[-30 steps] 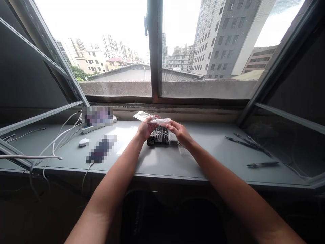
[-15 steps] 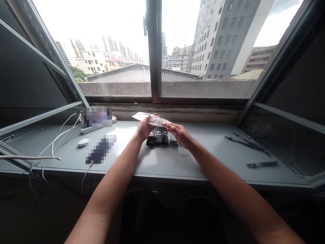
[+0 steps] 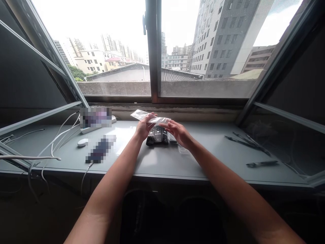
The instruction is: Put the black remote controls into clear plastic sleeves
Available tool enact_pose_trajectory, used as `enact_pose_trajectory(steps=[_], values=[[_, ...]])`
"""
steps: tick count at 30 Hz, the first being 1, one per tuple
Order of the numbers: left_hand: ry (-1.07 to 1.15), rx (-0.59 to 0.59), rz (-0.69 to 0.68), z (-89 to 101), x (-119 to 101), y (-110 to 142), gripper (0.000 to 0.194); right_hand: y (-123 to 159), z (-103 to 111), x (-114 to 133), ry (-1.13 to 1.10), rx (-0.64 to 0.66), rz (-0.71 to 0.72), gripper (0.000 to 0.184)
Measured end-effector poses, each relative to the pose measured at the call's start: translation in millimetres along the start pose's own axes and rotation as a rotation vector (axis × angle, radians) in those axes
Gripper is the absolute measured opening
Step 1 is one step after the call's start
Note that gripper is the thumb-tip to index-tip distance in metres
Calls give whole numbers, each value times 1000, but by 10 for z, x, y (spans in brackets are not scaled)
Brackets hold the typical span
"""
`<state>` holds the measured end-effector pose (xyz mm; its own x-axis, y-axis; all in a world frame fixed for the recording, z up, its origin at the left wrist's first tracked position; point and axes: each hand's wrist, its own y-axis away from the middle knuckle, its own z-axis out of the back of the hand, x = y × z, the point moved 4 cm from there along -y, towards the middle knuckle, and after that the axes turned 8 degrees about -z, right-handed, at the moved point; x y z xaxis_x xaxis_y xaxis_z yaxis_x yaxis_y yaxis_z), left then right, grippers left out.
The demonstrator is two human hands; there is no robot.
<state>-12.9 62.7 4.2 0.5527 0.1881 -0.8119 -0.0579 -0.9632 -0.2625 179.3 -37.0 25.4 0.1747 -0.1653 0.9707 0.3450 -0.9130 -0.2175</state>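
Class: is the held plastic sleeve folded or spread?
Spread lengthwise: the sleeve reaches from beyond the left hand to the right hand.

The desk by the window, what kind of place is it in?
Probably a small office or workroom, several floors up: a window facing tall buildings, pens on the desk, and a cluster of white cables.

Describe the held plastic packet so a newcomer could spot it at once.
Below the window's central post, find the grey desk. Above its black remotes, the left hand and right hand hold a long, whitish see-through packet; unlike the clear plastic lying beside the remotes, it is off the desk.
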Motion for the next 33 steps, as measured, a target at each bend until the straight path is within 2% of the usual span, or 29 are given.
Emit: enact_pose_trajectory(steps=[5, 8, 12, 15, 18, 24, 29, 33], values=[[-18, 82, 25, -74, 5, 36, 29, -38, 30, -85, -30, 11, -35, 53], [1, 19, 31, -61, -20, 38, 30, -58, 50, -123, -54, 33, -28, 48], [36, -74, 20, 4, -52, 21, 33, -38, 46, -102, -38, 25, -41, 53], [44, -68, 30, 20, -47, 9, 35, -21, 31, -92, -20, 24, -57, 59], [23, -81, 29, 38, -35, 0, 39, -16, 29, -97, 0, 27, -50, 55], [-15, -99, -51, 77, -40, 2, 49, 22, 32, -89, 58, 17, -85, 61], [-52, -111, -99, 86, -78, 23, 50, 51, 6, -83, -44, 76, -142, 63], [-49, -83, -110, 15, -107, 71, 50, 31, 28, -94, -102, 63, -176, 67]])
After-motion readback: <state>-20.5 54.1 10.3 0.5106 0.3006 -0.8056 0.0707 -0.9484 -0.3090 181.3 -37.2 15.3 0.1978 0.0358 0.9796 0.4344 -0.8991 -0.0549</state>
